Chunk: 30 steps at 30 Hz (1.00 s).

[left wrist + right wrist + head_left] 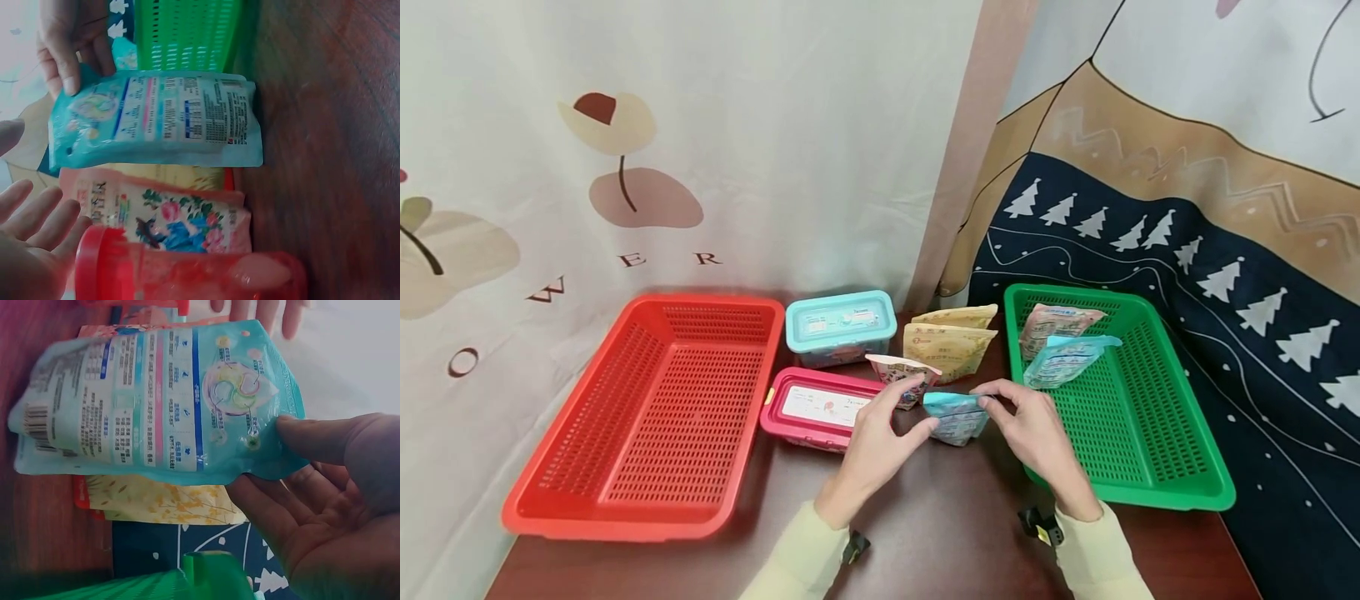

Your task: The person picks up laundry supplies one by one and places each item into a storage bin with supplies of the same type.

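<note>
A light blue stand-up pouch (957, 422) with printed text and a barcode stands at the middle of the table. My right hand (1033, 429) pinches its top right corner between thumb and fingers, seen close up in the right wrist view on the pouch (156, 403). Off the pouch's left side, my left hand (877, 446) has its fingers spread, with a gap to the pouch (181, 119) in the left wrist view. Directly behind the left fingers stands a pink flowered pouch (910, 377), partly covered by them. The red-lidded box (823, 408) lies left of that hand.
A red basket (760, 467) is at the left. On the right, a green basket (1213, 492) contains a pink pouch (1052, 325) and another blue pouch (1063, 362). A turquoise-lidded box (841, 323) and two yellow pouches (951, 350) stand at the back, before the curtain (820, 167).
</note>
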Each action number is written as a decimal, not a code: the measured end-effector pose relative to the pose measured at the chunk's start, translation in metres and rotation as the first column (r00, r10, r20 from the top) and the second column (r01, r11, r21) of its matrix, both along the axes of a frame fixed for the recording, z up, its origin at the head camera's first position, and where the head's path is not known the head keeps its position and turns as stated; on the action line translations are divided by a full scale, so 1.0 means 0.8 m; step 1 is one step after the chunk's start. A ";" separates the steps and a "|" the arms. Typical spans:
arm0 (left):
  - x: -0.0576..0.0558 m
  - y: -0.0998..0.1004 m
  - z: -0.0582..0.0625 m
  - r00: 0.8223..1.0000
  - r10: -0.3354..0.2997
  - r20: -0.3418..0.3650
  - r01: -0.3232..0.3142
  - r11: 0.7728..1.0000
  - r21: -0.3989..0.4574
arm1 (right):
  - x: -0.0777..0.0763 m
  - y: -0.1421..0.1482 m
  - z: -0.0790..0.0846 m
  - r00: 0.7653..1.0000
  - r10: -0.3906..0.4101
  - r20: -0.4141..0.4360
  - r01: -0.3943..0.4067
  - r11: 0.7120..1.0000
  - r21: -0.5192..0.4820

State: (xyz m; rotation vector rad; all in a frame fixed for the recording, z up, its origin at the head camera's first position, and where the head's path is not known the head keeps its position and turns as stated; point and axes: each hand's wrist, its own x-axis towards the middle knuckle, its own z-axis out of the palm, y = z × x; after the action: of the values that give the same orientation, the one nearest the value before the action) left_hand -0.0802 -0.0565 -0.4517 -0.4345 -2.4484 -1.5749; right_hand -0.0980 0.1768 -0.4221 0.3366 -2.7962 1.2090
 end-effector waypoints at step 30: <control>-0.012 0.033 0.013 1.000 0.018 0.000 -0.018 1.000 0.007 | 0.021 0.009 0.022 0.999 0.000 -0.037 -0.001 1.000 -0.015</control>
State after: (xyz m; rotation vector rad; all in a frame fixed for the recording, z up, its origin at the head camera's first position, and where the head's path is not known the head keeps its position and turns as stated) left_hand -0.0899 -0.0299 -0.4412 -0.4098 -2.4398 -1.5757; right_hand -0.0810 0.1843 -0.4048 0.3553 -2.7545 1.2105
